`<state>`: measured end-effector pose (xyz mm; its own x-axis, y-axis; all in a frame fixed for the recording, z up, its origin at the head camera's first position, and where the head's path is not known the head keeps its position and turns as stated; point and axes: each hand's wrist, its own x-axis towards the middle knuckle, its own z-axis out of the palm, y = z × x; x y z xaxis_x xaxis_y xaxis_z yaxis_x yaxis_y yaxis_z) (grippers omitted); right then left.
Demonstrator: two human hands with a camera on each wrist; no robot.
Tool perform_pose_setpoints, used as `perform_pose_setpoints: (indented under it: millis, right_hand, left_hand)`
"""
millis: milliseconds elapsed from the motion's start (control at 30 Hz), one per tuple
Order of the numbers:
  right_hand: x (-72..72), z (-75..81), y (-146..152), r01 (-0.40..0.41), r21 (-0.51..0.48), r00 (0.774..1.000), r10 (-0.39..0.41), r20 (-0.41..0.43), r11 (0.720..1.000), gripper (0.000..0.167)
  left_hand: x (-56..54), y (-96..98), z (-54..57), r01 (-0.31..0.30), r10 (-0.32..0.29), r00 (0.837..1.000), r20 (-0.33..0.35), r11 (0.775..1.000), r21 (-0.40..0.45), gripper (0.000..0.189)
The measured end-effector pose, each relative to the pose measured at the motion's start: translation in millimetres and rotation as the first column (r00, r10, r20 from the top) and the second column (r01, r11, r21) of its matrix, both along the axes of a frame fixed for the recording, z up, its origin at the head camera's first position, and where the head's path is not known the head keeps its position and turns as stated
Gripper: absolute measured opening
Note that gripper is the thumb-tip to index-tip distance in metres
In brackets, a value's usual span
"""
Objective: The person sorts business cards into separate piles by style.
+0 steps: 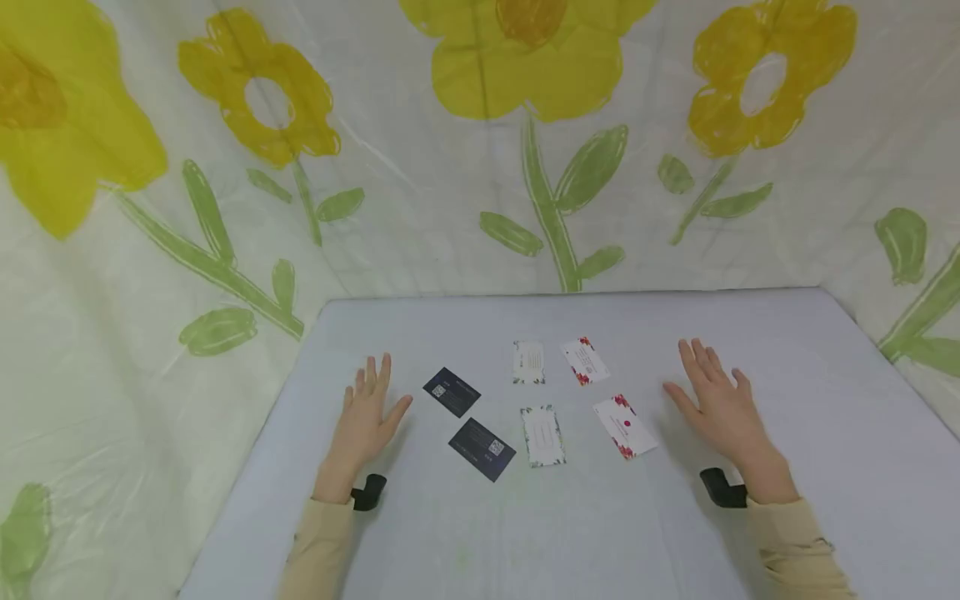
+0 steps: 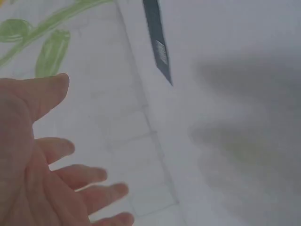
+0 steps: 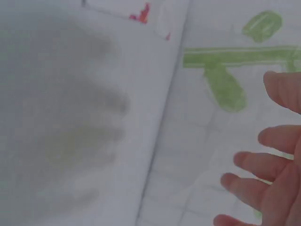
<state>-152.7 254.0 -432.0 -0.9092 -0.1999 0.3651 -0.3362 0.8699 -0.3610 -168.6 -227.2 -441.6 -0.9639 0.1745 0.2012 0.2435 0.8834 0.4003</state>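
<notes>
Beige sleeves frame both hands above the pale grey desk [image 1: 465,533]. Left hand [image 1: 365,417] hovers with fingers [image 2: 84,175] spread and straight, holding nothing; nearest it lie two dark navy business cards [image 1: 452,391], one behind the other, just to its right. Right hand [image 1: 716,404] is likewise flat with fingers [image 3: 256,165] splayed, gripping nothing, beside a white card with red flowers [image 1: 625,426]. Between the hands lie two white floral-edged cards [image 1: 542,435] and another red-flowered card [image 1: 585,361]. Bare desk stretches toward the yellow-flower cloth backdrop [image 1: 525,150].
</notes>
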Motion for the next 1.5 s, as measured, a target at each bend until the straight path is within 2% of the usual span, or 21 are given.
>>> perform_pose_setpoints:
  millis: [67,133,233,333,433,600,667,800,867,1033,1167,1267,1367,1500]
  right_hand:
    - [1.1,6.9,-12.5,-0.023,-0.019,0.994,0.021,-0.104,1.000,0.055]
    - [2.4,13.1,-27.9,-0.054,-0.038,0.981,0.046,-0.187,0.998,0.040]
    - [6.2,19.7,-54.6,-0.108,-0.067,0.974,0.093,-0.206,0.992,0.022]
    - [10.6,19.2,-83.5,-0.158,-0.084,0.979,0.145,-0.143,0.984,0.014]
    - [13.9,12.9,-111.6,-0.201,-0.116,0.980,0.198,-0.032,0.973,0.013]
    - [13.5,-2.4,-151.8,-0.251,-0.143,0.950,0.272,0.152,0.957,0.013]
    - [12.5,-9.0,-165.6,-0.271,-0.139,0.933,0.295,0.208,0.953,0.017]
    - [13.5,-22.2,-188.8,-0.295,-0.094,0.911,0.310,0.271,0.951,0.028]
    - [15.1,-27.5,-197.3,-0.301,-0.060,0.913,0.306,0.269,0.952,0.035]
    - [18.2,-34.4,-209.9,-0.275,0.043,0.942,0.261,0.211,0.960,0.043]
    - [18.8,-36.3,-215.3,-0.271,0.092,0.953,0.254,0.163,0.958,0.047]
    - [18.6,-37.7,-218.0,-0.278,0.100,0.953,0.262,0.153,0.955,0.048]
    - [17.2,-38.0,-219.2,-0.283,0.072,0.946,0.266,0.188,0.956,0.046]
    - [13.5,-37.7,-219.0,-0.288,0.016,0.927,0.274,0.257,0.958,0.043]
  left_hand:
    - [1.0,6.2,8.6,0.076,-0.075,0.997,-0.019,0.995,0.060,0.061]
    - [2.2,15.7,18.9,0.155,-0.153,0.988,-0.027,0.981,0.120,0.048]
    - [4.9,31.4,31.0,0.251,-0.254,0.967,-0.005,0.953,0.169,0.029]
    - [6.8,45.0,35.1,0.332,-0.344,0.938,0.043,0.926,0.180,0.020]
    - [6.0,53.9,31.0,0.400,-0.415,0.907,0.075,0.904,0.153,0.018]
    - [0.3,58.8,14.5,0.464,-0.474,0.872,0.122,0.880,0.107,0.020]
    - [-2.3,60.3,8.0,0.486,-0.499,0.852,0.159,0.866,0.116,0.024]
    - [-6.5,64.3,-2.0,0.542,-0.557,0.802,0.217,0.830,0.127,0.033]
    - [-7.1,66.3,-4.7,0.555,-0.564,0.789,0.244,0.825,0.110,0.037]
    - [-6.6,69.4,-6.0,0.571,-0.563,0.785,0.258,0.819,0.049,0.040]
    - [-8.3,69.7,-7.2,0.585,-0.573,0.782,0.246,0.811,0.030,0.039]
    - [-9.0,69.6,-6.8,0.584,-0.570,0.785,0.244,0.812,0.020,0.038]
    - [-8.2,69.0,-5.5,0.576,-0.561,0.791,0.244,0.818,0.016,0.037]
    - [-5.9,66.3,-5.1,0.549,-0.534,0.812,0.235,0.836,0.003,0.036]
